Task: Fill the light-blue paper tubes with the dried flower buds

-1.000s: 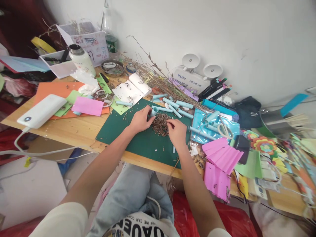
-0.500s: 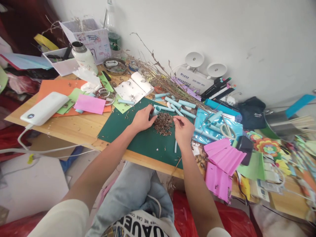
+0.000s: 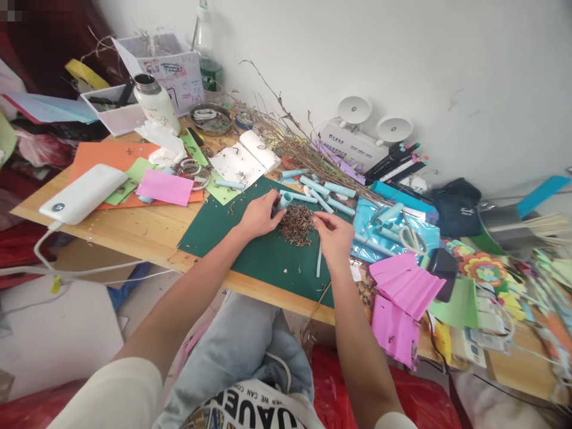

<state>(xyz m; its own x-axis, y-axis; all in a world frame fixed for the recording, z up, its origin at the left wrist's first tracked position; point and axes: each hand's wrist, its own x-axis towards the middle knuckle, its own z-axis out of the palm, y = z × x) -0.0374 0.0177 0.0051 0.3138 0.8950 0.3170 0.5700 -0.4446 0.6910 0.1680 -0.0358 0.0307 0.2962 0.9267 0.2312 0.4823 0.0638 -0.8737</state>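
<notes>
My left hand (image 3: 263, 214) is closed around a light blue paper tube (image 3: 283, 201), its open end facing up and to the right. Just right of the tube lies a heap of dry brown plant bits (image 3: 295, 225) on a dark green mat (image 3: 263, 262). At the heap's right edge is my right hand (image 3: 331, 232), thumb and fingertips pinched together; whatever is between them is too small to name. Several more blue paper tubes (image 3: 319, 189) lie behind the heap. A thin pale blue strip (image 3: 319, 262) rests on the mat below my right hand.
Dry twigs (image 3: 290, 140) stretch along the wall. To the left are a white power bank (image 3: 83, 193), a pink paper (image 3: 165, 187) and a white bottle (image 3: 156, 104). Scissors (image 3: 412, 238), a blue plastic packet (image 3: 366, 217) and pink crepe paper (image 3: 409, 283) lie to the right.
The view has shifted slightly. My left hand keeps its hold on the paper tube, and my right hand stays pinched at the heap's edge with hardly any movement.
</notes>
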